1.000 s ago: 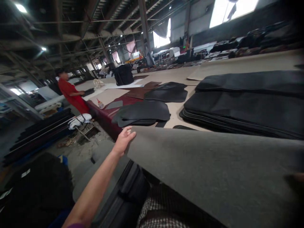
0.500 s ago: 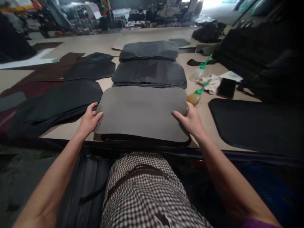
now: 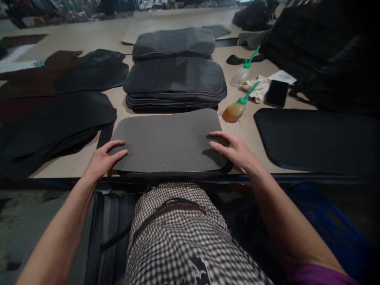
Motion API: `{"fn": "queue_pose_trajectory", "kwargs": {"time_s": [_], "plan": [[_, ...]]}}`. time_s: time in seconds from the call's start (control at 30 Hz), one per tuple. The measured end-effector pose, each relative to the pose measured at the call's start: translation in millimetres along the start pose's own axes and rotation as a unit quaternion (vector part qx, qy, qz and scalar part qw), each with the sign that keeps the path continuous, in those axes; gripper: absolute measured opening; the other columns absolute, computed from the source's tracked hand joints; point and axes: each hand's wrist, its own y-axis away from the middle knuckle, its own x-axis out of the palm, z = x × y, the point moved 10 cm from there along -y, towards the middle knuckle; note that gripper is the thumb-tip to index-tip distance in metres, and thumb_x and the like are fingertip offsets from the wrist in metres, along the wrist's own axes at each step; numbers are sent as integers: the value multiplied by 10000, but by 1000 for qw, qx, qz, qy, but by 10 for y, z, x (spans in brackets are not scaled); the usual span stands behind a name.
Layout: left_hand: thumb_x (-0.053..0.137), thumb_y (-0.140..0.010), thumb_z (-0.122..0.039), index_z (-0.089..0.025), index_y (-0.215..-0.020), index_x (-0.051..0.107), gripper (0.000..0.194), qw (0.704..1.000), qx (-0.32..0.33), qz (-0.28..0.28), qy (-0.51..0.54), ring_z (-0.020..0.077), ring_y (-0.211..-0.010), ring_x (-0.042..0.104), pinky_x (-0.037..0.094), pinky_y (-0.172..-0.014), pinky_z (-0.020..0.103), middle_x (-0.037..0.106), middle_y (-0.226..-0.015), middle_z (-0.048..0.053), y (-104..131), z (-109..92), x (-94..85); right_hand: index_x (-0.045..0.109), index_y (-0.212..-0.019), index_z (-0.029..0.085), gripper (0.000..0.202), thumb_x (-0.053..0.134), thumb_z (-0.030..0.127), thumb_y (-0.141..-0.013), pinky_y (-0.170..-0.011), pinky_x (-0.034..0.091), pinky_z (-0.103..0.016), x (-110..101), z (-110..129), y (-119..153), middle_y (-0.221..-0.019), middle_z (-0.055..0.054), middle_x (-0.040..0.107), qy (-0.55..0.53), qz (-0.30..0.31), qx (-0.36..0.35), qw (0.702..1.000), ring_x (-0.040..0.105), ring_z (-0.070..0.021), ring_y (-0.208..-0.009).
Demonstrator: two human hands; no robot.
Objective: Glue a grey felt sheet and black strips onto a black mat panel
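A grey rounded panel (image 3: 169, 142) lies flat near the table's front edge, with a dark layer showing beneath it. At its left end is my left hand (image 3: 103, 158), thumb and fingers apart, fingertips over the panel's edge. My right hand (image 3: 234, 148) hovers at or just above the right end, fingers spread and thumb apart. Neither hand grips anything. Just behind the panel stands a stack of dark rounded panels (image 3: 175, 79), and another dark stack (image 3: 175, 41) is farther back.
Right of the panel are an amber glue bottle (image 3: 234, 111), a clear bottle (image 3: 240, 76), a cloth (image 3: 257, 89), a phone (image 3: 276, 93) and a black panel (image 3: 320, 138). Dark sheets (image 3: 59, 122) lie on the left. A blue crate (image 3: 329, 225) is below right.
The grey panel has come down flat, apart from the stack behind it. Both hands have loosened from its edges. The view has tilted down.
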Motion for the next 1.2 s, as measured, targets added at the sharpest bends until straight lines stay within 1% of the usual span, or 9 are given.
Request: {"fn": "queue_pose_trajectory", "kwargs": {"time_s": [0.07,0.17,0.3,0.43,0.57,0.7,0.8,0.97,1.2], "plan": [[821,-722,-560,-227,-1154,768,548,1000,-17,7,16,287,-1122,678,508,-1059,436,754,-1180,75,3,-6,21,667,-1340,285,538,769,526,-870,-966,576,-501,-4,90,37,-1265,-60,697,-22,4,-12,1000,669,-311,-1075],[844,-696,-552,-236,-1138,778,547,999,-28,-21,38,291,-1126,680,515,-1061,437,756,-1187,70,20,-82,-41,648,-1354,279,573,808,468,-837,-1001,576,-486,-61,139,46,-1322,-61,675,-82,-9,-2,997,646,-323,-1179],[842,-712,-552,-264,-1147,779,525,998,-20,-46,28,290,-1142,679,520,-1064,426,758,-1184,48,133,-235,-98,643,-1365,279,605,826,444,-813,-953,609,-473,-224,42,71,-1326,-65,674,-120,-35,26,992,665,-328,-1159],[814,-764,-541,-276,-1156,766,476,999,11,-30,10,277,-1180,672,493,-1104,424,751,-1221,42,256,-292,42,638,-1372,273,625,833,439,-801,-980,601,-467,-359,-102,144,-1347,-73,665,-119,-53,24,991,660,-325,-1180],[766,-822,-550,-261,-1174,742,456,996,82,-17,-29,266,-1177,667,478,-1113,424,730,-1246,56,291,-319,230,651,-1361,263,606,819,444,-808,-1016,571,-500,-350,-202,218,-1304,-75,687,-62,-59,30,996,664,-330,-1162],[722,-857,-583,-256,-1195,726,470,990,127,-16,-64,266,-1148,670,487,-1089,419,722,-1227,68,286,-347,284,649,-1359,271,570,788,435,-831,-1046,542,-515,-303,-188,255,-1329,-65,675,-7,-74,2,997,651,-329,-1176],[711,-862,-594,-265,-1202,721,474,990,124,-16,-68,267,-1153,668,485,-1095,414,720,-1234,65,279,-355,260,642,-1366,268,560,772,434,-847,-1061,529,-511,-271,-181,262,-1350,-67,663,-1,-74,-9,997,642,-327,-1192],[721,-845,-607,-263,-1200,724,494,992,109,-16,-68,270,-1143,663,493,-1085,421,720,-1231,60,267,-347,225,641,-1364,266,563,768,452,-848,-1041,537,-507,-295,-141,272,-1348,-70,663,6,-77,-12,997,645,-330,-1184],[728,-854,-574,-265,-1193,725,459,990,118,-20,-73,258,-1126,662,487,-1069,404,717,-1218,50,273,-359,172,640,-1364,263,588,783,468,-832,-1058,530,-498,-297,-78,290,-1333,-70,673,-15,-70,-7,997,654,-324,-1177]]}}
